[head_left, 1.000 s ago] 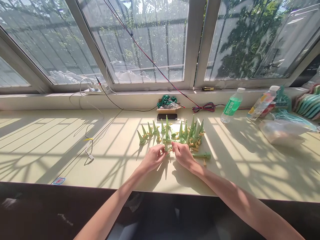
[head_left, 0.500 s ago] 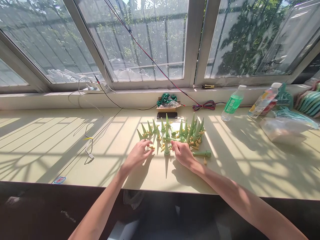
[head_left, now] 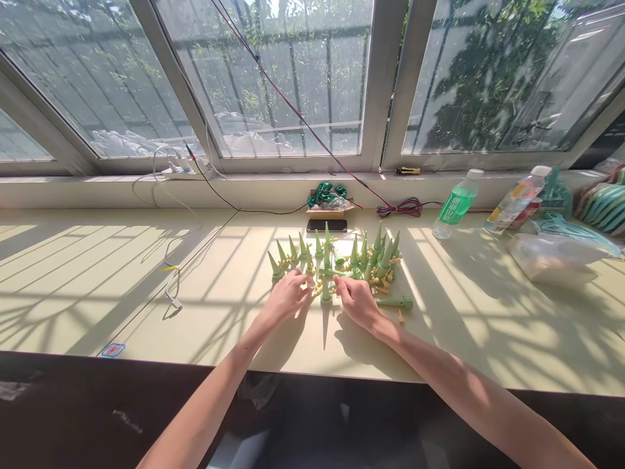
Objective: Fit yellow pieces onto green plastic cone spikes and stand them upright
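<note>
Many pale green pointed cones stand on the table, with small yellow pegs among them. My left hand [head_left: 289, 294] is at the left front of the group, thumb and fingers curved and apart. Its fingertips are beside several yellow pegs [head_left: 318, 287], and I see nothing clearly held in it. My right hand [head_left: 359, 301] is closed around the end of a slim green rod [head_left: 334, 271], which points left over the pieces. Between the hands a green cone [head_left: 326, 292] stands upright at the front. Right of my right hand lies a green tube [head_left: 398, 301], with a yellow peg [head_left: 401, 317] in front of it.
Behind the cones are a black phone [head_left: 327, 225] and a small cardboard box [head_left: 329, 212] with green material. A green-labelled bottle [head_left: 456, 203], another bottle [head_left: 517, 198] and a plastic bag [head_left: 554, 257] stand right. A white cable [head_left: 173, 290] lies left, and coiled wire [head_left: 403, 207] by the sill.
My left hand has moved right, toward the yellow pegs by the front cone. My right hand stays nearly in place with the green rod. The view has shifted very slightly.
</note>
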A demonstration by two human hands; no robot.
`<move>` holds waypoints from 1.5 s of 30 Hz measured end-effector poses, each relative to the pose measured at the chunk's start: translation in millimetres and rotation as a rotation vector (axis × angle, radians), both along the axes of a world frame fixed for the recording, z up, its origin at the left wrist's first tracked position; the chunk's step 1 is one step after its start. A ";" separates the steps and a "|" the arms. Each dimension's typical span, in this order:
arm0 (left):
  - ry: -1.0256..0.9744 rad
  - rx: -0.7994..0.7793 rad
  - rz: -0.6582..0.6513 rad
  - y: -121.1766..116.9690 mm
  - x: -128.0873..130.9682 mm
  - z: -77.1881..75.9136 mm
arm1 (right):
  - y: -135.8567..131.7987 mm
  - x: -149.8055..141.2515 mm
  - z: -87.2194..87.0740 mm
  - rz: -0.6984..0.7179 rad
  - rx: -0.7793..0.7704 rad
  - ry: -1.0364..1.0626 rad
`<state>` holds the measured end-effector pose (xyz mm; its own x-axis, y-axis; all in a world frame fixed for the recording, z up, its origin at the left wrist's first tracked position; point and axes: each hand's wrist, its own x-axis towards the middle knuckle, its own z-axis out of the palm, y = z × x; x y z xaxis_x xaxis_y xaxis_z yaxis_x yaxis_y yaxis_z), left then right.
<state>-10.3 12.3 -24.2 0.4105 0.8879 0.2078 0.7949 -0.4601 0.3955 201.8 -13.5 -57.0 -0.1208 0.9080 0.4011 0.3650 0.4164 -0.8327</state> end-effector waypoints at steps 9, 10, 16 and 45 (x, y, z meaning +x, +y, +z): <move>0.039 0.079 0.009 11.8 11.0 -18.0 | -0.3 0.0 2.1 0.001 -0.003 0.000; 0.049 0.082 0.006 12.3 10.5 -19.0 | -0.4 -0.1 1.9 0.004 -0.004 -0.001; -0.081 0.129 -0.023 11.7 3.4 -6.4 | -2.0 -0.3 5.1 -0.025 -0.009 0.005; -0.501 0.585 -0.268 -19.6 27.4 -9.7 | -11.0 1.5 10.7 -0.125 0.313 0.046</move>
